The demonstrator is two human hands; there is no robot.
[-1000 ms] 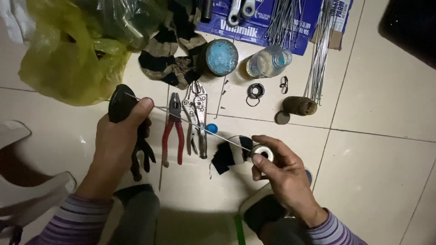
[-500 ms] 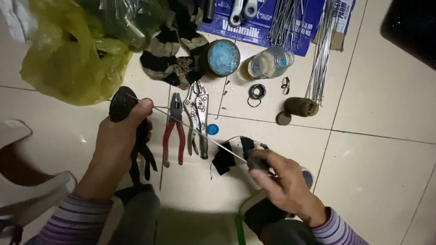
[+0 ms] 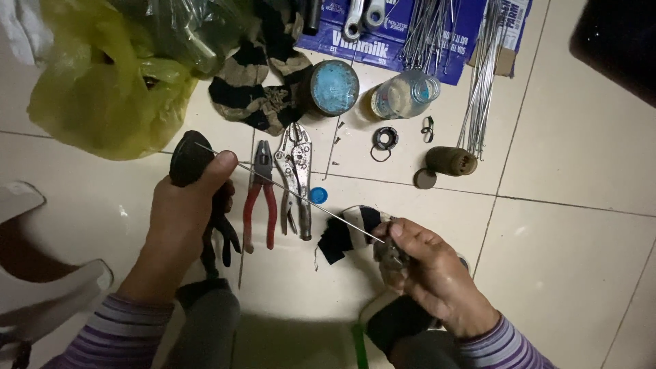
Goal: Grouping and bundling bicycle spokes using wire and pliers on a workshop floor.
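We see the left hand (image 3: pixel 181 219) with fingers clamped round a black handle (image 3: pixel 189 158), thumb pressing one end of a thin metal spoke (image 3: pixel 294 195) against it, likely to keep that end from slipping. The spoke runs taut from the handle across to the right hand (image 3: pixel 427 270), whose fingers (image 3: pixel 396 232) are pinched together on its far end and on a small metal part we cannot make out. Held at both ends, the spoke stays off the floor (image 3: pixel 567 260).

Under the spoke lie red-handled pliers (image 3: pixel 260 195) and locking pliers (image 3: pixel 295 174), just beside the left hand, probably kept within reach. A blue cap (image 3: pixel 318 195) sits right by the spoke's middle. Beyond the spoke: round blue-topped tin (image 3: pixel 333 87), clear bottle (image 3: pixel 403 94), bundle of loose spokes (image 3: pixel 482 75), yellow bag (image 3: pixel 102 89). Striped cloth (image 3: pixel 352 229) lies next to the right hand.
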